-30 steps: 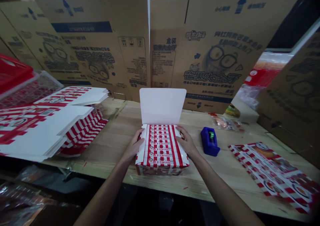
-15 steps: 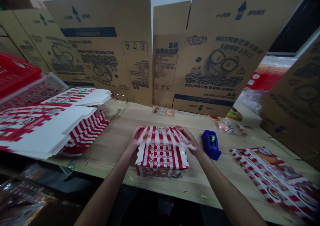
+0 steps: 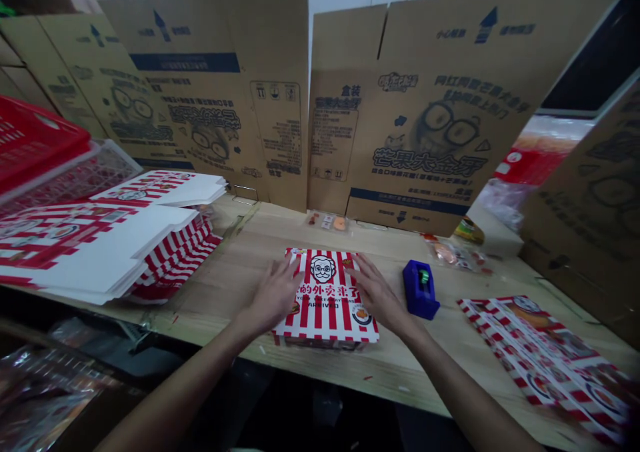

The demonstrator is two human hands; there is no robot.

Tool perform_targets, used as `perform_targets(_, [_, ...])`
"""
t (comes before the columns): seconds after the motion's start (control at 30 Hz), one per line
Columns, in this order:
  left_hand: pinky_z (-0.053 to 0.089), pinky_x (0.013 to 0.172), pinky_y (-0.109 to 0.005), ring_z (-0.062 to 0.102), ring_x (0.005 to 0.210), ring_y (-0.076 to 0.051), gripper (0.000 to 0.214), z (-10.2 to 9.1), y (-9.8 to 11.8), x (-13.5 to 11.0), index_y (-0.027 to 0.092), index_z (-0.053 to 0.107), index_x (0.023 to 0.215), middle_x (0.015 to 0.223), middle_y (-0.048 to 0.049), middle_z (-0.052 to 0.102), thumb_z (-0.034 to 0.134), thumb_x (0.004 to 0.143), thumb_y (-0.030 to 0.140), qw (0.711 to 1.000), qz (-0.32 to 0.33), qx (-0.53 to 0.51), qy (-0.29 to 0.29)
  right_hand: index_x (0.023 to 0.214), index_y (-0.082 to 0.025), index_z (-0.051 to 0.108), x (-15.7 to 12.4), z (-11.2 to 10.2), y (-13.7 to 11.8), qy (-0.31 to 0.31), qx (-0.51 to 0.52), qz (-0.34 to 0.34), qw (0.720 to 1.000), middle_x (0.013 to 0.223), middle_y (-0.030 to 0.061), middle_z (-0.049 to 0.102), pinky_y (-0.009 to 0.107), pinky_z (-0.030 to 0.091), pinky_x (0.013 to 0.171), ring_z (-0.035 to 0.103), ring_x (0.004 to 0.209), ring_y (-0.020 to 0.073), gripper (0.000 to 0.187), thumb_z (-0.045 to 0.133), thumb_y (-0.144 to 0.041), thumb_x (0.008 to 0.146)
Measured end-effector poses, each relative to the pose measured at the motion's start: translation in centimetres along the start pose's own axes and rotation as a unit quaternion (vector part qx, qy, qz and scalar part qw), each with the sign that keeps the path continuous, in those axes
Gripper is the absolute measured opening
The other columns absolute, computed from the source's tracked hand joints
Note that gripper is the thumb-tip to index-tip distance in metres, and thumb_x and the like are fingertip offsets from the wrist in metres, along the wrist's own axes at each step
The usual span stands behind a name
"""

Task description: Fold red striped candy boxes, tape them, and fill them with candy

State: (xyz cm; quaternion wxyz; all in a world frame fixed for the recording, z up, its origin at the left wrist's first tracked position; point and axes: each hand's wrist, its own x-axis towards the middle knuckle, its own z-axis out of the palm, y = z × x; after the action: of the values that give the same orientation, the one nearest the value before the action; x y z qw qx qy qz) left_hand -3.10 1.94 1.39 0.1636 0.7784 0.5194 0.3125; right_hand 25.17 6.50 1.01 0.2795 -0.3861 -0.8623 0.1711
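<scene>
Left edge of view: red plastic crate (image 3: 35, 135) stacked with a clear lattice crate (image 3: 103, 169), both beside the worktop (image 3: 240, 285). Below them, wrapped plastic bundles (image 3: 45, 389) sit under the worktop's front edge, dim and hard to identify. On the worktop, left side: two piles of flat red-and-white striped box blanks (image 3: 120, 252), white sides partly up. Centre: one closed striped box (image 3: 325, 299) lies flat, lid up, printed with a cartoon face in glasses, squarely in front of the person and between the two hands. Left hand (image 3: 273, 295) lies on the lid's left part, fingers (image 3: 293, 272) spread and flat, not pinching. Right hand (image 3: 380, 297) rests at the lid's right edge, fingers (image 3: 363, 272) likewise spread, with no pinch visible. Behind the box, small sachets (image 3: 327, 223) lie at the foot of flattened cardboard cartons (image 3: 425, 125), which stand along the back of the worktop. Right of the right hand: blue tape dispenser (image 3: 420, 290), upright, just beside the hand but not touching it. Farther back, a loose clear packet (image 3: 450, 253) of small items. Far right: flat printed red-and-white sheets (image 3: 545, 365) on the worktop, well apart from the box.
</scene>
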Motion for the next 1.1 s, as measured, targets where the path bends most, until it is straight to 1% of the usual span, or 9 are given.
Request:
perform_targets(0.1, [0.011, 0.115, -0.057, 0.038, 0.135, -0.035, 0.038, 0.8, 1.6, -1.4, 0.020, 0.060, 0.124, 0.134, -0.0188, 0.055, 0.050, 0.089, 0.031, 0.996, 0.044, 0.070, -0.043, 0.133, -0.023, 0.055, -1.6, -0.5, -2.7, -0.094, 0.007, -0.016, 0.995, 0.147, 0.0091, 0.044, 0.053, 0.029, 0.114, 0.025, 0.144, 0.0258, 0.040, 0.042, -0.031, 0.096])
perform_targets(0.17, [0.011, 0.114, -0.060, 0.031, 0.139, -0.038, 0.056, 0.8, 1.9, -2.4, 0.023, 0.051, 0.135, 0.144, -0.0182, 0.045, 0.056, 0.085, 0.047, 0.993, 0.054, 0.085, -0.063, 0.143, -0.025, 0.043, -2.8, -0.9, -3.6, -0.146, 0.015, -0.005, 0.989, 0.153, 0.0085, 0.034, 0.054, 0.027, 0.114, 0.019, 0.145, 0.0281, 0.054, 0.051, -0.043, 0.093])
perform_targets(0.23, [0.010, 0.112, -0.063, 0.019, 0.143, -0.040, 0.075, 0.6, 1.8, -3.3, 0.028, 0.040, 0.143, 0.154, -0.0162, 0.030, 0.060, 0.079, 0.060, 0.991, 0.063, 0.088, -0.085, 0.148, -0.027, 0.031, -3.8, -1.0, -4.0, -0.166, 0.019, -0.001, 0.986, 0.157, 0.0079, 0.023, 0.055, 0.022, 0.116, 0.013, 0.146, 0.0287, 0.068, 0.054, -0.051, 0.089])
perform_targets(0.37, [0.014, 0.114, -0.058, 0.013, 0.145, -0.037, 0.079, 0.2, 1.3, -4.0, 0.029, 0.035, 0.146, 0.157, -0.0138, 0.022, 0.059, 0.079, 0.063, 0.989, 0.064, 0.088, -0.102, 0.149, -0.030, 0.026, -4.4, -0.6, -3.6, -0.152, 0.023, -0.008, 0.988, 0.157, 0.0076, 0.021, 0.055, 0.017, 0.117, 0.012, 0.147, 0.0282, 0.072, 0.055, -0.054, 0.088])
perform_targets(0.5, [0.012, 0.114, -0.058, 0.014, 0.145, -0.038, 0.081, 0.5, 1.3, -3.8, 0.027, 0.040, 0.143, 0.156, -0.0138, 0.025, 0.063, 0.075, 0.064, 0.990, 0.055, 0.077, -0.101, 0.149, -0.031, 0.024, -4.3, -0.3, -3.2, -0.153, 0.019, -0.017, 0.988, 0.157, 0.0086, 0.023, 0.056, 0.019, 0.116, 0.013, 0.146, 0.0304, 0.081, 0.061, -0.057, 0.082])
perform_targets(0.7, [0.007, 0.113, -0.062, 0.025, 0.141, -0.041, 0.071, 1.5, 1.6, -4.4, 0.029, 0.051, 0.136, 0.150, -0.0147, 0.038, 0.066, 0.074, 0.060, 0.998, 0.028, 0.032, -0.051, 0.150, -0.039, 0.016, -4.6, -0.3, -3.6, -0.148, -0.060, -0.013, 0.987, 0.155, 0.0056, 0.027, 0.066, 0.007, 0.113, 0.019, 0.145, 0.0325, 0.079, 0.059, -0.054, 0.085])
perform_targets(0.9, [0.009, 0.113, -0.062, 0.027, 0.141, -0.039, 0.057, 1.9, 2.1, -5.0, 0.028, 0.051, 0.135, 0.148, -0.0143, 0.041, 0.061, 0.083, 0.049, 0.997, 0.028, 0.059, -0.046, 0.151, -0.032, 0.018, -5.1, 0.6, -3.6, -0.106, -0.096, -0.061, 0.988, 0.154, 0.0062, 0.031, 0.061, 0.014, 0.115, 0.021, 0.145, 0.0293, 0.068, 0.052, -0.040, 0.093])
perform_targets(1.0, [0.010, 0.113, -0.062, 0.027, 0.141, -0.039, 0.048, 1.9, 2.0, -5.0, 0.026, 0.053, 0.133, 0.147, -0.0152, 0.042, 0.057, 0.087, 0.042, 0.997, 0.030, 0.063, -0.041, 0.150, -0.029, 0.024, -5.2, 1.0, -3.6, -0.076, -0.117, -0.077, 0.987, 0.151, 0.0067, 0.037, 0.062, 0.014, 0.115, 0.024, 0.144, 0.0294, 0.061, 0.049, -0.033, 0.095])
perform_targets(1.1, [0.007, 0.113, -0.063, 0.028, 0.140, -0.040, 0.049, 1.9, 1.9, -5.1, 0.025, 0.054, 0.133, 0.146, -0.0159, 0.043, 0.058, 0.087, 0.039, 0.996, 0.047, 0.070, -0.035, 0.147, -0.023, 0.034, -5.0, 1.1, -4.1, -0.069, -0.142, -0.086, 0.984, 0.149, 0.0089, 0.040, 0.061, 0.019, 0.115, 0.029, 0.141, 0.0310, 0.056, 0.049, -0.032, 0.094])
